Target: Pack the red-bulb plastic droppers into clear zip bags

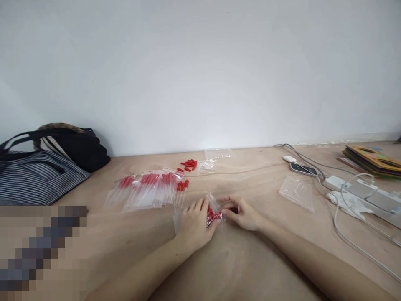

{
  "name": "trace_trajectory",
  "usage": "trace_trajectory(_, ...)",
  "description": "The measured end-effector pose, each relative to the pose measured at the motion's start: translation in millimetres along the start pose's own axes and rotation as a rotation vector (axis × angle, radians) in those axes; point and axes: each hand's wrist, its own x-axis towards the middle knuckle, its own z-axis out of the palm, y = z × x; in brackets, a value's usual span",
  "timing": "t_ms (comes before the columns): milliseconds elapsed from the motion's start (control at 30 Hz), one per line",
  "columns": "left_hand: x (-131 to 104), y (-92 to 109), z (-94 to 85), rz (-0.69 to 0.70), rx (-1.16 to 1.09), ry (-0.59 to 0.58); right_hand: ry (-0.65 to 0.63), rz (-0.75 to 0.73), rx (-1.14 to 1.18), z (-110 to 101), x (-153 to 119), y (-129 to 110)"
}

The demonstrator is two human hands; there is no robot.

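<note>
A clear plastic bag (213, 205) with red dropper bulbs inside lies on the table in front of me. My left hand (194, 221) rests over its left part, fingers stretched out and thumb apart, covering much of it. At the right end of the bag, the thumb and index finger of my right hand (240, 214) pinch the plastic edge. Just beyond my left hand lie several loose droppers (181, 190) with red bulbs. Further left are zip bags of droppers (149, 190), partly overlapping.
Loose red bulbs (189, 164) and thin clear tubes (206, 166) lie farther back. To the right are a flat zip bag (296, 192), a black device (303, 169), and a power strip (363, 188) with cables. A striped bag (40, 175) stands at left, against the wall.
</note>
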Motion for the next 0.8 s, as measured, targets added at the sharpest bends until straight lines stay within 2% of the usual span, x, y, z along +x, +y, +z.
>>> trace_trajectory(267,14,7,4.7,-0.008,0.033,0.012,0.02,0.059,-0.057,-8,17,5)
trace_trajectory(433,17,5,-3.4,-0.039,-0.009,0.023,0.072,0.034,-0.112,-7,29,8)
trace_trajectory(567,7,1,-5.4,0.049,-0.041,0.006,0.188,0.051,-0.148,-11,31,15)
trace_trajectory(700,-1,-1,5.0,0.121,-0.081,-0.02,0.291,0.052,-0.263,-14,25,16)
trace_trajectory(800,1,-2,12.1,0.183,-0.084,-0.018,0.291,0.1,-0.319,-15,16,12)
